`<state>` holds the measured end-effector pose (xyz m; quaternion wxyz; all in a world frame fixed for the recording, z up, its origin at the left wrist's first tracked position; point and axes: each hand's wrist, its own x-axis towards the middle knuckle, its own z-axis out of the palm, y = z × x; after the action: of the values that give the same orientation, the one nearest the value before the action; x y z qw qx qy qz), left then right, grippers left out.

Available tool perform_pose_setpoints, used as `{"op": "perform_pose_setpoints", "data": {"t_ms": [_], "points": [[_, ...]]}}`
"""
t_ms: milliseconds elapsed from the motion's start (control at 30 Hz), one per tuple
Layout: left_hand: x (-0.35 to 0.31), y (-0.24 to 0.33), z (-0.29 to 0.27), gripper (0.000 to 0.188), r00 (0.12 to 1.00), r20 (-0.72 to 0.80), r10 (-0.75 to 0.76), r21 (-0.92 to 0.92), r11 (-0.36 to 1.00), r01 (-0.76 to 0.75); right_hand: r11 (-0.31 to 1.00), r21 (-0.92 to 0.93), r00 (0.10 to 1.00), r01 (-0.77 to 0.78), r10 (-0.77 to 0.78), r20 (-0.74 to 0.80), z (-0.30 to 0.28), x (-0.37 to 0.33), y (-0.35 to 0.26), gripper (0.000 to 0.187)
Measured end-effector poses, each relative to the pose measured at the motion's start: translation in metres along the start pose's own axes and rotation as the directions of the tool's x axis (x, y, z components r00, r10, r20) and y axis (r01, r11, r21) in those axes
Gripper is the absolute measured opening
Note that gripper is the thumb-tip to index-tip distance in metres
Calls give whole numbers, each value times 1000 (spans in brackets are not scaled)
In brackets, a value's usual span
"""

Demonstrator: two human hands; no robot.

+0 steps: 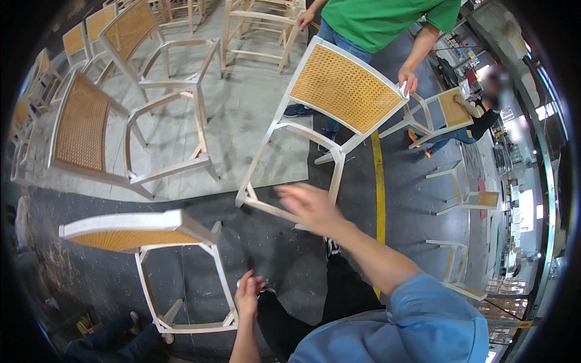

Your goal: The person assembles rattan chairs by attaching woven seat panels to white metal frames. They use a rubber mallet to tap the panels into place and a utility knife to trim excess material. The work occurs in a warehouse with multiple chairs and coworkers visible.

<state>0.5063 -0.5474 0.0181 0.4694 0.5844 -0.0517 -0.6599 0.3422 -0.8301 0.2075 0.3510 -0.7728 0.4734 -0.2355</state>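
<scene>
My right hand [307, 209] reaches out over the front of a chair frame [257, 163] with a woven cane back [346, 85]. Motion smears its fingers, so their grip is unclear. Lower down, my left hand [247, 297] is beside the seat frame [225, 272] of a second whitish chair, which has a cane back [133, 239]. Its fingers are curled, with a small white bit showing at them that I cannot make out. Both chairs have bare seat frames. Across the first chair, a person in a green shirt [387, 24] holds something white [404, 89] against its top corner.
Two more cane-back chairs [82, 130] [130, 30] stand on pale floor sheeting [242, 115] at left, with several wooden frames behind. A yellow line [379, 181] runs along the dark floor. At right, another person [478, 118] handles a chair [454, 109]; more chairs [457, 181] lie beyond.
</scene>
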Motion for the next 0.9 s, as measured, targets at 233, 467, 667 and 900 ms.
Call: {"op": "perform_pose_setpoints", "data": {"t_ms": [233, 467, 667, 900], "points": [[175, 38, 286, 51, 851, 524, -36, 142, 989, -46, 976, -137, 956, -169, 128, -262, -253, -16, 132, 25], [346, 54, 494, 76, 877, 465, 124, -439, 892, 106, 989, -115, 992, 94, -103, -71, -369, 51, 159, 26], [394, 51, 562, 67, 755, 525, 394, -700, 704, 120, 991, -124, 994, 52, -62, -86, -429, 67, 201, 39], [401, 44, 574, 60, 749, 469, 467, -811, 564, 157, 910, -390, 985, 142, -168, -33, -460, 160, 217, 45]]}}
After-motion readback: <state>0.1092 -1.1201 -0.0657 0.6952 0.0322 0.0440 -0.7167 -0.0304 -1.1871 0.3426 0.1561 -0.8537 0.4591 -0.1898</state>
